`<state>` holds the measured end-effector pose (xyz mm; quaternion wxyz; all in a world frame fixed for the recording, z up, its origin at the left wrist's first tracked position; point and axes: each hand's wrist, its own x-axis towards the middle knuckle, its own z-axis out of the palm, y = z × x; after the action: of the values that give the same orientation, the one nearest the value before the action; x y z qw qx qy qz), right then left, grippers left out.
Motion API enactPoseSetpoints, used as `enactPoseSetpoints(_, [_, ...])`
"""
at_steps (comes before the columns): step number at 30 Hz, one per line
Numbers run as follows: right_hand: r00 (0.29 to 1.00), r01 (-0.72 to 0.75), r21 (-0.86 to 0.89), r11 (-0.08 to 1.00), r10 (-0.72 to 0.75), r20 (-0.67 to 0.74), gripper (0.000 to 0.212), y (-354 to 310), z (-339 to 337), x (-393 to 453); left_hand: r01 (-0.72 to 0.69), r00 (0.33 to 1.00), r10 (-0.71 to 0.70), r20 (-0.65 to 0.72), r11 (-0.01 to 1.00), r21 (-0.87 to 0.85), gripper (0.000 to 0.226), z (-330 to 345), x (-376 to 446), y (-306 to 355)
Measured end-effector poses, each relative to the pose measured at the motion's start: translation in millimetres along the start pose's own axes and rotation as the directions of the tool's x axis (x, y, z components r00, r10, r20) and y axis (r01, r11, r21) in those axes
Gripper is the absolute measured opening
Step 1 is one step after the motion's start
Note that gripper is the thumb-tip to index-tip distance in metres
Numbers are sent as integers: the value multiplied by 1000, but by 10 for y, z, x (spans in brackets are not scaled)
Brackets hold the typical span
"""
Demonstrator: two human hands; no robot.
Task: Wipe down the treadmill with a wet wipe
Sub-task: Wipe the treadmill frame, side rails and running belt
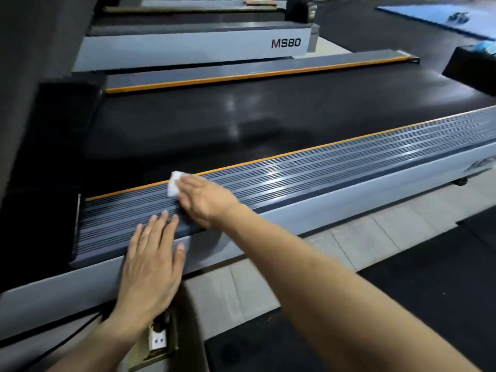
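at the bottom of the frame, under the left wrist, a small floor socket box (157, 340) with a white plug face sits on the pale floor tiles (357, 242). just above it the left hand (150, 267) lies flat and released, fingers straight and spread, palm on the grey outer edge of the treadmill's near side rail (308, 178), fingertips reaching onto the ribbed strip. a little further up, at centre frame, the right hand (204, 201) reaches in across from the lower right and presses the white wet wipe (174, 183) onto the ribbed rail, fingers laid straight over it; most of the wipe shows at the fingertips, beside the orange trim line (268, 158). the hands are near each other but apart. beyond the rail the black running belt (241, 119) fills the middle of the frame, glossy with blurred reflections. past it runs the far side rail (255, 71) with its own orange edge. in the upper part stands a second grey treadmill (188, 48) marked "ms80". at the upper right a blue mat (429, 14) lies on the dark floor.
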<state>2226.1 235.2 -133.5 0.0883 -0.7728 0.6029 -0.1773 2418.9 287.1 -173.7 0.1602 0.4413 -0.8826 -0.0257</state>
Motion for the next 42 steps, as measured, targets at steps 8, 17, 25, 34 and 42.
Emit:
enactPoseSetpoints(8, [729, -669, -100, 737, 624, -280, 71, 2368, -1030, -1492, -49, 998, 49, -33, 998, -28, 61, 158, 221, 267])
enactPoseSetpoints(17, [956, -68, -77, 995, 43, -291, 43, 531, -65, -997, -4, 999, 4, -49, 1000, -3, 60, 337, 326, 448])
enactPoseSetpoints(25, [779, -586, -238, 774, 458, -428, 48, 1869, -718, -1748, 29, 998, -28, -52, 999, 29, 62, 369, 317, 557])
enactPoseSetpoints(34, [952, -130, -149, 980, 81, -294, 47, 884, -193, -1439, 60, 997, -61, -37, 998, -11, 62, 335, 308, 545])
enactPoseSetpoints(42, [747, -603, -208, 770, 454, -486, 50, 1703, -528, -1977, -69, 998, 69, 10, 996, -58, 62, 435, 540, 1014])
